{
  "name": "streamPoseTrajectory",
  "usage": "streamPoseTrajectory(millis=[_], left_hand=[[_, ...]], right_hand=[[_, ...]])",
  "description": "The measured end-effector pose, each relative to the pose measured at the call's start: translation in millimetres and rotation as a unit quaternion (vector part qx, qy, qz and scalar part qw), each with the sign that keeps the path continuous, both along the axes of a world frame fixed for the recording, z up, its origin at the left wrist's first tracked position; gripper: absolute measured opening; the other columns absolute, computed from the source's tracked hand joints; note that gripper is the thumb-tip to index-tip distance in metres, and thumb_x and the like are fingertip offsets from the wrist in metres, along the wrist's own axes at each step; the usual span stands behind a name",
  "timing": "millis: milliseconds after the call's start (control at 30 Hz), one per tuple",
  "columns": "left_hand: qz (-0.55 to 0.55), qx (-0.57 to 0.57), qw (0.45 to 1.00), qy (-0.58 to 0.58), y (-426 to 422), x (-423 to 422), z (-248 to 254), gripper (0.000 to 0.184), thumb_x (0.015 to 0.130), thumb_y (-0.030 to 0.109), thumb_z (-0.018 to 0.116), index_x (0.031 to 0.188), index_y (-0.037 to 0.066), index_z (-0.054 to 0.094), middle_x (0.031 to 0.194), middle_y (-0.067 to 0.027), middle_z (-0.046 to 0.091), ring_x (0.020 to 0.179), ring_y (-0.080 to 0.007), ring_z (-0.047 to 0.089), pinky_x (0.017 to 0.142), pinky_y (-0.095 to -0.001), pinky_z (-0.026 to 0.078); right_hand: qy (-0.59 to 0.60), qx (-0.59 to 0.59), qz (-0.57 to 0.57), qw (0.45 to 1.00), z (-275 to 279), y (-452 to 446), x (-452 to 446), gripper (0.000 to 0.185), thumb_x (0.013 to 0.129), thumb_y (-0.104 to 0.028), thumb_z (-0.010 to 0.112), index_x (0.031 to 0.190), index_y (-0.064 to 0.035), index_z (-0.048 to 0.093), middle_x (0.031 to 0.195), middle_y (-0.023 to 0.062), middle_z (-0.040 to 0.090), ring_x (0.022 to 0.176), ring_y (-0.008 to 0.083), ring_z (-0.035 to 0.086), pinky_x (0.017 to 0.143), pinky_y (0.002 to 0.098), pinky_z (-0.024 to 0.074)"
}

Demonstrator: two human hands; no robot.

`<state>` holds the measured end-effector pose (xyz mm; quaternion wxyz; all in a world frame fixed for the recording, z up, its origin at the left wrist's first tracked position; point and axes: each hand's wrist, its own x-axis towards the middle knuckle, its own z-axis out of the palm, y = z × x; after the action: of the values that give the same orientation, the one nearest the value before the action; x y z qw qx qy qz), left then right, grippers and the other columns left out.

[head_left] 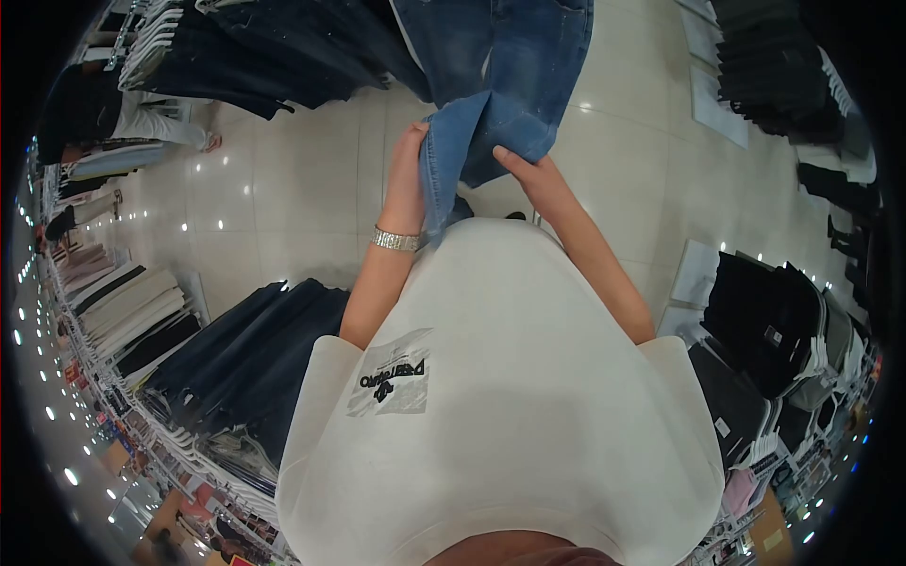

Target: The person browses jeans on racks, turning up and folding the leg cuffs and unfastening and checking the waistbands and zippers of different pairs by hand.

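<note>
Just past my loose white cloth T-shirt (510,349), the faded blue denim jeans (519,75) hang before me, a paler leg end folded up; I judge my hands sit apart to keep the cloth spread. My left hand (408,156), above a silver link wristband (394,240), pinches one edge; my right hand (540,179) closes on the other, thumb on top, fingers probably behind, hidden by denim. Beyond, dark trousers (236,57) hang side by side on white hangers (160,47), likely saving room.
</note>
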<state>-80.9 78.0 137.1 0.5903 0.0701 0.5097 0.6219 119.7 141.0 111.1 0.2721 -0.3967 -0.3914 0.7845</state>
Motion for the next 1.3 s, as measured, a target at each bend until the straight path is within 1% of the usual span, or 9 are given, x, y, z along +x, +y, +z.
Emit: streamPoseTrajectory(millis=[133,233,333,433,533,733,933,1167,1300], left_hand=[[0.017,-0.012,0.992,-0.12,0,-5,-2,0.034,0.098,0.034,0.052,0.105,0.004,0.065,0.098,-0.0067,0.069,0.086,-0.0152,0.067,0.076,-0.027,0.054],[-0.049,-0.008,0.97,-0.239,-3,-13,-5,0.042,0.099,0.04,0.053,0.111,0.001,0.066,0.104,-0.0105,0.07,0.091,-0.0189,0.069,0.08,-0.0281,0.056],[-0.058,-0.005,0.97,-0.235,-12,-12,4,0.046,0.099,0.043,0.054,0.11,-0.001,0.066,0.105,-0.0133,0.071,0.093,-0.0223,0.07,0.082,-0.0305,0.057],[-0.033,0.013,0.98,-0.196,-20,-13,-3,0.04,0.098,0.035,0.057,0.112,-0.002,0.065,0.106,-0.0157,0.07,0.093,-0.0242,0.069,0.082,-0.032,0.057],[-0.104,0.018,0.978,-0.181,-26,-22,-21,0.036,0.096,0.027,0.059,0.117,-0.003,0.062,0.11,-0.0163,0.068,0.097,-0.0236,0.068,0.085,-0.0328,0.055],[-0.091,0.007,0.99,-0.108,-23,-22,-20,0.034,0.095,0.019,0.061,0.121,-0.003,0.06,0.113,-0.0125,0.068,0.1,-0.0198,0.066,0.087,-0.0305,0.053],[-0.052,-0.021,0.998,0.039,-21,-4,-14,0.029,0.097,0.022,0.061,0.116,0.0,0.062,0.108,-0.0091,0.069,0.094,-0.0148,0.066,0.083,-0.0265,0.052],[-0.028,-0.029,0.998,0.045,-26,-4,-18,0.033,0.099,0.029,0.059,0.12,0.004,0.059,0.11,-0.0063,0.067,0.097,-0.0138,0.063,0.085,-0.0278,0.051],[-0.008,-0.037,0.999,0.03,-28,-2,-10,0.033,0.101,0.031,0.055,0.119,0.004,0.06,0.109,-0.0056,0.068,0.096,-0.0138,0.064,0.085,-0.0276,0.05]], right_hand=[[0.038,-0.065,-0.06,0.995,6,0,-1,0.049,0.094,-0.025,0.066,0.135,-0.003,0.051,0.13,0.0085,0.058,0.123,0.0209,0.053,0.106,0.036,0.0413],[0.048,-0.095,-0.09,0.99,16,6,1,0.043,0.094,-0.024,0.065,0.131,-0.0037,0.054,0.124,0.0077,0.062,0.115,0.0198,0.059,0.1,0.0351,0.0463],[0.059,-0.11,-0.116,0.985,14,9,-1,0.039,0.095,-0.024,0.065,0.127,-0.0028,0.057,0.12,0.0081,0.064,0.109,0.0198,0.062,0.095,0.0347,0.0499],[0.077,-0.115,-0.137,0.981,9,12,0,0.038,0.095,-0.025,0.065,0.123,-0.0012,0.058,0.118,0.0092,0.065,0.107,0.0204,0.063,0.093,0.035,0.051],[0.085,-0.115,-0.159,0.977,8,13,-1,0.039,0.095,-0.027,0.065,0.122,0.0003,0.058,0.116,0.0102,0.065,0.107,0.0215,0.063,0.093,0.0356,0.0514],[0.086,-0.136,-0.175,0.971,-4,15,0,0.042,0.096,-0.029,0.064,0.122,0.0029,0.058,0.115,0.0133,0.065,0.105,0.0231,0.064,0.092,0.0363,0.0519],[0.066,-0.153,-0.176,0.97,1,10,2,0.045,0.096,-0.032,0.062,0.121,0.005,0.057,0.113,0.0149,0.066,0.1,0.0237,0.067,0.089,0.0346,0.0539],[0.13,-0.244,-0.131,0.952,13,-1,4,0.052,0.096,-0.034,0.062,0.129,0.005,0.052,0.125,0.016,0.062,0.112,0.0258,0.063,0.096,0.0384,0.0515],[0.109,-0.198,-0.046,0.973,15,-17,3,0.054,0.095,-0.032,0.064,0.133,0.0034,0.05,0.129,0.0149,0.059,0.118,0.0252,0.059,0.101,0.0389,0.0476]])
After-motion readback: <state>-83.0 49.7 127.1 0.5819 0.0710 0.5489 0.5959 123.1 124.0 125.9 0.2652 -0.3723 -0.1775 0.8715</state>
